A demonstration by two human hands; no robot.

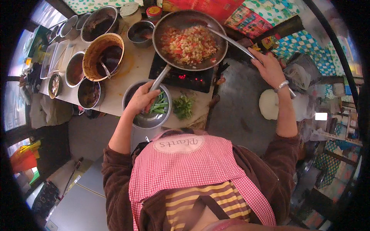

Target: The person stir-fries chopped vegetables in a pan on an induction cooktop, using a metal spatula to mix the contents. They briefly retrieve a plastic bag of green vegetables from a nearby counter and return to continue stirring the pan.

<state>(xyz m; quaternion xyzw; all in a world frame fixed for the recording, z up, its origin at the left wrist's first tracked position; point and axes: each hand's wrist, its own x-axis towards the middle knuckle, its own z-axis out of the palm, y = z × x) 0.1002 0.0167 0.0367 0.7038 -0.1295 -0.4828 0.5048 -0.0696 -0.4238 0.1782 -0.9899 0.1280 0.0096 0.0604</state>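
Observation:
My left hand (141,98) is closed around the metal handle (160,77) of a wide frying pan (180,16). The pan sits over a black induction cooker (202,84) with a lit red display. Diced pale and red food (189,43), apparently vegetables, is heaped inside it. In my right hand (268,68) is the long metal handle of a cooking utensil (235,43); its head is hidden in the food at the pan's right side. Below my left hand stands a steel bowl (153,123) holding cut green stalks (160,104), partly covered by the hand.
Chopped green herbs (183,106) lie beside the steel bowl. On the left of the counter are a brown-stained pot (88,65) with a spoon (105,69), a large basin (99,36) and several smaller bowls. Pale round dough (268,104) rests on the dark surface (240,95) at right.

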